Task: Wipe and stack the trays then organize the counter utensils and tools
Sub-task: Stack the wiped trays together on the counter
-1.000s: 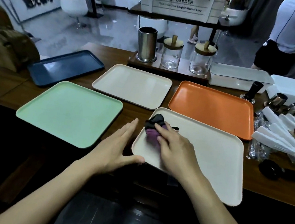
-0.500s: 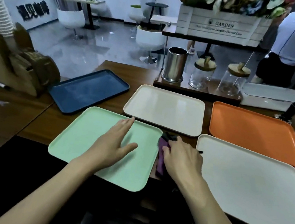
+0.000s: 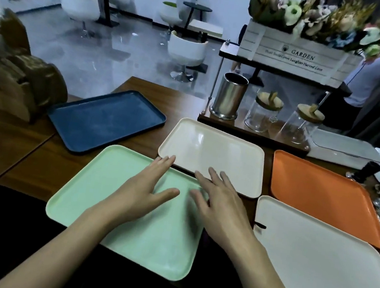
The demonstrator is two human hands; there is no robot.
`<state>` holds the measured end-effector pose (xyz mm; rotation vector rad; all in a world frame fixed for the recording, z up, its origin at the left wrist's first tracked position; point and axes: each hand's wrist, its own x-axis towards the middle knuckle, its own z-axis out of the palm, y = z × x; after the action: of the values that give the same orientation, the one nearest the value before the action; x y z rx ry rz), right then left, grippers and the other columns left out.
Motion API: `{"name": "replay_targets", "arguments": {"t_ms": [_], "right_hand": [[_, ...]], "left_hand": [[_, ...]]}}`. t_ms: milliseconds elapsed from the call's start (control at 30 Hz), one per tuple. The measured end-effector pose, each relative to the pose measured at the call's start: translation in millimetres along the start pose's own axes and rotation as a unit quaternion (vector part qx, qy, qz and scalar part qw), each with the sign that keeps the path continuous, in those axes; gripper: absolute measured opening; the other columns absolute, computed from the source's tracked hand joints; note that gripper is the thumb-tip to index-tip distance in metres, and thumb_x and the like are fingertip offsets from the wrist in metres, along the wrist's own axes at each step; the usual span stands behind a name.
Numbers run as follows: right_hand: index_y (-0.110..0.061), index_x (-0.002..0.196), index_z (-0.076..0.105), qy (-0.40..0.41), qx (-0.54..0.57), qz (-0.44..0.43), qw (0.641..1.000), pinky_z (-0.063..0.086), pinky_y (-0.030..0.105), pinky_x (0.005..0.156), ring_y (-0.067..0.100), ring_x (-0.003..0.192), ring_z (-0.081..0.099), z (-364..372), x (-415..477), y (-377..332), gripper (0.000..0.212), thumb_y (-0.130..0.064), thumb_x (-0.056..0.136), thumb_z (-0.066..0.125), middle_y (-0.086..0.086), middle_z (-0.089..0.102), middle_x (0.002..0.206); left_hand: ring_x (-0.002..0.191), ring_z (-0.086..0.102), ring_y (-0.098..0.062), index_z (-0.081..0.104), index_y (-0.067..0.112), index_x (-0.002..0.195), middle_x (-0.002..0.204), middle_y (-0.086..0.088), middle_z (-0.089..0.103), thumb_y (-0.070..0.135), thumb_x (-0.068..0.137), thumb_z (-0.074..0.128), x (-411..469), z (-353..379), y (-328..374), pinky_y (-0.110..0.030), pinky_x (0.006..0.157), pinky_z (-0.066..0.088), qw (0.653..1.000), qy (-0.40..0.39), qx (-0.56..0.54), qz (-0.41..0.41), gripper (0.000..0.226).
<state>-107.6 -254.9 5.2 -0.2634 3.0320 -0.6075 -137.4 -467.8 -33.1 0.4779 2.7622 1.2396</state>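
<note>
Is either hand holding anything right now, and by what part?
Nothing visibly held: left hand and right hand are spread flat over the green tray. No cloth visible.

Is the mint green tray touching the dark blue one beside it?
Apart. In the head view a strip of brown counter shows between the green tray and the blue tray along their facing edges.

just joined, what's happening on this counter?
A person is working through five trays laid flat on a wooden counter, none stacked yet. Both hands are spread open over the mint-green tray: left hand, right hand. No cloth is clearly visible in either hand. The navy tray, cream tray, orange tray and white tray lie untouched around it.
</note>
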Motion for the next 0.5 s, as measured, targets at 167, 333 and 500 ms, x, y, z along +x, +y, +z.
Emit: {"name": "replay_targets", "arguments": {"t_ms": [167,333,500], "right_hand": [[-0.043,0.156,0.027,-0.031,0.082,-0.082,0.993,0.015,0.029,0.12,0.009,0.154,0.005,3.0,42.6,-5.7,0.057,-0.054,0.102,0.043,-0.011,0.011,0.167],[-0.052,0.154,0.02,-0.053,0.112,-0.131,0.984,0.026,0.033,0.117,0.011,0.15,0.025,1.9,95.1,-10.9,0.06,-0.059,0.1,0.044,-0.015,0.013,0.167],[-0.055,0.154,0.016,-0.072,0.129,-0.154,0.977,0.03,0.031,0.112,0.015,0.136,0.045,1.2,139.7,-31.8,0.059,-0.062,0.1,0.04,-0.016,0.014,0.166]], "left_hand": [[0.147,-0.002,0.014,0.017,0.048,0.159,0.152,0.04,0.006,0.056,0.094,0.061,2.7,-22.7,-9.4,-0.022,0.12,0.016,0.998,0.039,0.009,-0.049,0.079],[0.151,-0.002,0.008,0.017,0.045,0.159,0.164,0.026,0.01,0.056,0.093,0.061,8.6,-42.5,-15.4,-0.022,0.117,0.013,0.99,0.108,0.017,-0.094,0.08],[0.151,-0.008,0.006,0.01,0.042,0.161,0.166,0.022,0.006,0.065,0.087,0.053,15.3,-59.6,-22.2,-0.031,0.122,0.01,0.983,0.126,0.013,-0.132,0.09]]}}
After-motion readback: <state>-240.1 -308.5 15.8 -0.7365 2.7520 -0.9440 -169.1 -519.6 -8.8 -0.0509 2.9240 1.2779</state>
